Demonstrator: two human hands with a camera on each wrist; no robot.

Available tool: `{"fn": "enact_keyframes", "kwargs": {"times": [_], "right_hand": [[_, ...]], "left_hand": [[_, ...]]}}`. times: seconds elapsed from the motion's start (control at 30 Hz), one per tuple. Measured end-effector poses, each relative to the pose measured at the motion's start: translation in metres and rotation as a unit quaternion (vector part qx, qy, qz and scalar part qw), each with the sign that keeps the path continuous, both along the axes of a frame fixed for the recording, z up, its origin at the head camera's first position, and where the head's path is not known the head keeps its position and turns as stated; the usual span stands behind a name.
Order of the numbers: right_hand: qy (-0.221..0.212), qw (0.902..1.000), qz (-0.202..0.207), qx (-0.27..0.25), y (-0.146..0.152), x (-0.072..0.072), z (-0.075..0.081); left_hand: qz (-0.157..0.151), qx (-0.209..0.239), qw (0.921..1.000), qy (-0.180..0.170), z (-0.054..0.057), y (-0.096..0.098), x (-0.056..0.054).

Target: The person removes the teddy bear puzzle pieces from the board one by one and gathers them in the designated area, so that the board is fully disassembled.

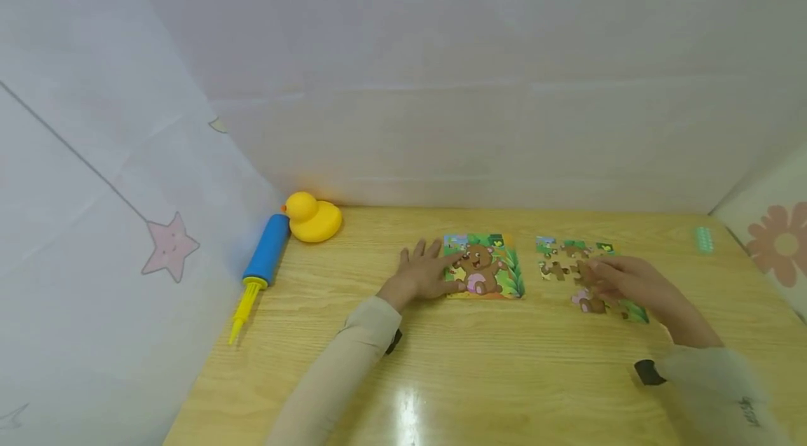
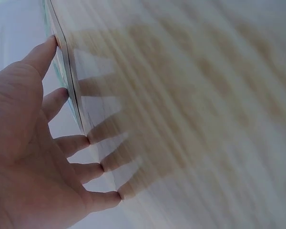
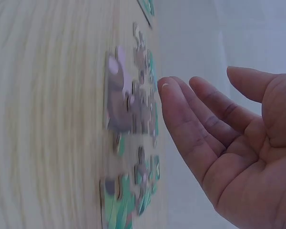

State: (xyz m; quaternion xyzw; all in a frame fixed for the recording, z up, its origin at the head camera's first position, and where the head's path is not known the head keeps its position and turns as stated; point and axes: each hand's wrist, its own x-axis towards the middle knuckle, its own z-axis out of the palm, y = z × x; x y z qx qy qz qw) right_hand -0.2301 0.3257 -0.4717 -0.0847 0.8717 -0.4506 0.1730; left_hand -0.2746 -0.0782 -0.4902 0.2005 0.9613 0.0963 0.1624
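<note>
A flat picture board (image 1: 482, 269) with a brown bear on green lies on the table. My left hand (image 1: 424, 276) spreads its fingers at the board's left side; thumb and index fingertips touch the board, the other fingertips the tabletop. To the right are loose jigsaw pieces with parts of a similar bear picture, among them a brown piece (image 1: 555, 271) and a green corner piece (image 1: 633, 311). My right hand (image 1: 633, 285) hovers over them, covering some in the head view. In the right wrist view its thumb stands apart from gently bent fingers (image 3: 186, 126), with nothing between them.
A yellow rubber duck (image 1: 315, 220) and a blue hand pump (image 1: 267, 250) with a yellow nozzle are at the table's back left. A small green dotted item (image 1: 704, 239) lies at the far right. Pale cloth walls (image 1: 441, 138) border the table.
</note>
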Motion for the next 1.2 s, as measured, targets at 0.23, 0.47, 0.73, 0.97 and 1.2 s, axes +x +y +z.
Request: {"fn": "enact_keyframes", "kwargs": {"times": [0.23, 0.47, 0.73, 0.97, 1.2], "right_hand": [[0.006, 0.9995, 0.013, -0.03, -0.031, -0.013, -0.001], [0.014, 0.9983, 0.027, -0.05, -0.056, -0.024, -0.004], [0.0, 0.9971, 0.044, -0.061, -0.086, -0.038, -0.01], [-0.022, 0.9966, 0.06, -0.051, -0.123, -0.044, -0.009], [-0.023, 0.9965, 0.071, -0.038, -0.152, -0.048, -0.017]], "left_hand": [[-0.012, -0.013, 0.9995, 0.027, -0.004, -0.003, -0.002], [-0.028, 0.005, 0.9993, 0.025, -0.005, -0.013, -0.002], [-0.03, -0.023, 0.9987, 0.035, -0.002, -0.018, -0.002], [-0.025, -0.021, 0.9989, 0.034, 0.003, -0.018, 0.0], [-0.009, -0.019, 0.9996, 0.021, 0.007, -0.017, 0.002]]}}
